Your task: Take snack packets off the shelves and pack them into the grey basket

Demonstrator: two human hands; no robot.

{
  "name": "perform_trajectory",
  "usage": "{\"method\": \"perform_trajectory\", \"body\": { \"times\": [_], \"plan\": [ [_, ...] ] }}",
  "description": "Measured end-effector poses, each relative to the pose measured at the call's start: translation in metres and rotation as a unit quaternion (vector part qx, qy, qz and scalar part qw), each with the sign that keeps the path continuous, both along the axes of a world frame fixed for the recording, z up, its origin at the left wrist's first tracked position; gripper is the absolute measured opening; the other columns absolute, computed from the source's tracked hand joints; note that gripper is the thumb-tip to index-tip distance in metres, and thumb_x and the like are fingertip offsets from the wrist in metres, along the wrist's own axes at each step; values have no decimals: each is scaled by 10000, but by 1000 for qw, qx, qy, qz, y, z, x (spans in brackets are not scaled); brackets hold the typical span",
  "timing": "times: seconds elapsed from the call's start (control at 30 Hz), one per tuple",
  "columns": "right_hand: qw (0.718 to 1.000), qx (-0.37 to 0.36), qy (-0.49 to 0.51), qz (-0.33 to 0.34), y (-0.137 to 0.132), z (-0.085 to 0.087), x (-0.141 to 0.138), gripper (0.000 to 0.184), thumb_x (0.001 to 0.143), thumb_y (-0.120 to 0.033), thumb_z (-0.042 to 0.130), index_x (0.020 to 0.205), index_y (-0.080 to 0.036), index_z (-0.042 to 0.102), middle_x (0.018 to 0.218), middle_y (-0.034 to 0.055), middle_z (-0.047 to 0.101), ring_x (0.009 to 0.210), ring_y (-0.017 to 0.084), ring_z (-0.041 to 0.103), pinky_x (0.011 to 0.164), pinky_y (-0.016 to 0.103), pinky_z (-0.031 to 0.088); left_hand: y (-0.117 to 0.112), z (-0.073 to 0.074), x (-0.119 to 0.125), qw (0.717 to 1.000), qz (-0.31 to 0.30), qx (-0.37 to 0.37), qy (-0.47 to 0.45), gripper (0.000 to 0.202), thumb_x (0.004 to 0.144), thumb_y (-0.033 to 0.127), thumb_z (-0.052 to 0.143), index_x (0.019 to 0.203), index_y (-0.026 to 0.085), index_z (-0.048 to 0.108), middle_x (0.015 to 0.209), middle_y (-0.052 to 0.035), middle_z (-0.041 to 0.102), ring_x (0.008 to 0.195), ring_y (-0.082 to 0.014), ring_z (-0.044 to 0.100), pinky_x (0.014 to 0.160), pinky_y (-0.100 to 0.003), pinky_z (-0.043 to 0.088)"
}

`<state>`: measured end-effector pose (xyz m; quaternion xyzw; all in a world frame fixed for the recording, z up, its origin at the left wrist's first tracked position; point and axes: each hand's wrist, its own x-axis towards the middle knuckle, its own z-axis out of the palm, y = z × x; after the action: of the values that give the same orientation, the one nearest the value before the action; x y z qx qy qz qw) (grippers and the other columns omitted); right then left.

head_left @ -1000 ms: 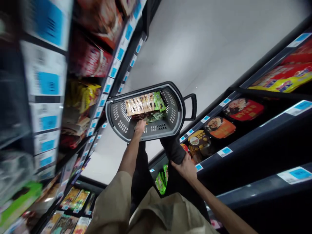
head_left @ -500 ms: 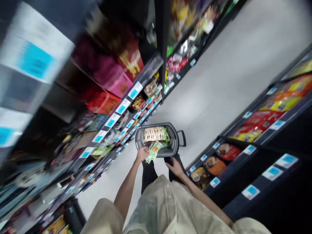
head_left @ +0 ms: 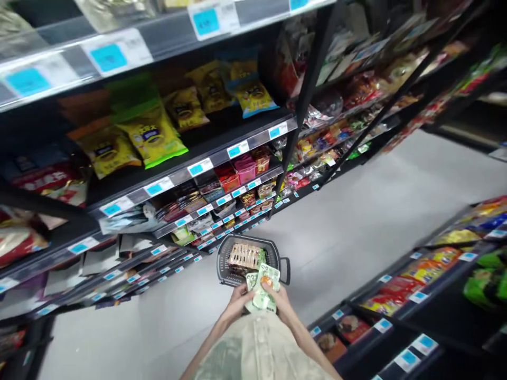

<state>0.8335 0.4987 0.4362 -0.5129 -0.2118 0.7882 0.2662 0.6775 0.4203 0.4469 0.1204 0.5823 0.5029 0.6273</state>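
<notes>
Close in front of my body, both hands hold light green snack packets that have an orange spot. My left hand (head_left: 238, 302) grips the packet on the left (head_left: 250, 279), which is partly covered by the other. The packet on the right (head_left: 266, 301) is in my right hand (head_left: 280, 298), with the thumb on its front. Just beyond them, the dark grey shopping basket (head_left: 224, 264) rests on the floor, its handle at the right end. Inside it lie several beige packs in a row (head_left: 245, 255) and some green packaging (head_left: 262, 257) beside them.
A tall shelf unit on the left holds yellow snack bags (head_left: 152, 134) and boxes, with price tags (head_left: 200, 167) along its edges. Low shelves on the right carry red and yellow packs (head_left: 400, 287). The grey floor (head_left: 336, 232) of the aisle runs between them.
The green packets have come up out of the basket area towards my body. My right hand, empty before, now holds one too. My view has swung up and left toward the shelves.
</notes>
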Motion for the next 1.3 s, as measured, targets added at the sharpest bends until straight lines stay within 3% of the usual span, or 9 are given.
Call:
{"method": "perform_trajectory", "body": {
  "times": [0.17, 0.33, 0.47, 0.6, 0.8, 0.9, 1.0, 1.13, 1.3],
  "plan": [
    [998, -35, 38, 23, -60, 11, 9, 560, 542, -322, 971, 1018, -128, 749, 901, 126, 822, 923, 355, 791, 852, 461, 630, -53, 16, 6, 998, 45, 24, -36, 628, 623, 550, 919, 1069, 136, 766, 1106, -153, 766, 1005, -296, 712, 914, -383, 532],
    [996, 17, -12, 83, -112, 15, -1, 575, 514, -420, 984, 956, -128, 759, 857, 119, 818, 875, 362, 793, 825, 468, 636, -123, 18, 3, 995, 82, 49, -43, 735, 542, 475, 979, 1144, 134, 734, 1053, -153, 778, 939, -297, 736, 865, -379, 559],
    [990, 58, -42, 118, -139, 22, -6, 565, 505, -459, 988, 914, -140, 764, 862, 112, 818, 858, 350, 792, 824, 453, 636, -170, 21, 2, 990, 118, 62, -39, 784, 497, 443, 1000, 1163, 142, 716, 1062, -148, 776, 943, -296, 742, 835, -360, 570],
    [984, 72, -18, 164, -153, 32, -6, 542, 481, -416, 1001, 884, -150, 756, 835, 103, 813, 879, 365, 788, 812, 478, 637, -200, 33, -1, 988, 133, 69, -28, 779, 497, 382, 988, 1181, 143, 701, 1145, -146, 758, 995, -300, 730, 826, -344, 569],
    [980, 83, -19, 180, -157, 34, -2, 516, 443, -288, 1020, 852, -121, 753, 823, 123, 809, 842, 367, 788, 802, 474, 637, -231, 40, -21, 979, 158, 63, 111, 545, 603, 373, 889, 1072, 146, 728, 1045, -94, 773, 977, -273, 710, 849, -331, 545],
    [986, 72, -14, 153, -161, 32, -4, 499, 519, -354, 993, 894, -139, 743, 832, 112, 812, 843, 346, 792, 802, 464, 637, -244, 45, -39, 962, 178, 61, 200, 409, 627, 370, 832, 966, 164, 735, 967, -77, 779, 924, -267, 709, 859, -355, 541],
    [994, 9, 26, 102, -166, 33, -12, 470, 590, -379, 949, 946, -163, 731, 867, 88, 818, 852, 290, 795, 827, 412, 635, -254, 53, -55, 944, 184, 92, 260, 181, 659, 310, 763, 788, 199, 702, 992, -88, 793, 995, -288, 720, 962, -418, 526],
    [993, -46, 69, 84, -163, 46, -22, 340, 644, -283, 892, 915, -175, 716, 814, 54, 807, 737, 224, 780, 757, 339, 634, -258, 66, -71, 888, 185, 146, 395, 85, 732, 255, 702, 648, 251, 698, 969, -69, 813, 1113, -306, 695, 1189, -539, 346],
    [990, -46, 90, 95, -149, 65, -26, 241, 755, -274, 812, 955, -185, 712, 841, 42, 805, 725, 196, 770, 719, 304, 629, -245, 87, -77, 815, 109, 187, 537, 235, 764, 213, 645, 581, 321, 746, 990, -26, 815, 1179, -301, 628, 1240, -597, 222]
  ]
}}
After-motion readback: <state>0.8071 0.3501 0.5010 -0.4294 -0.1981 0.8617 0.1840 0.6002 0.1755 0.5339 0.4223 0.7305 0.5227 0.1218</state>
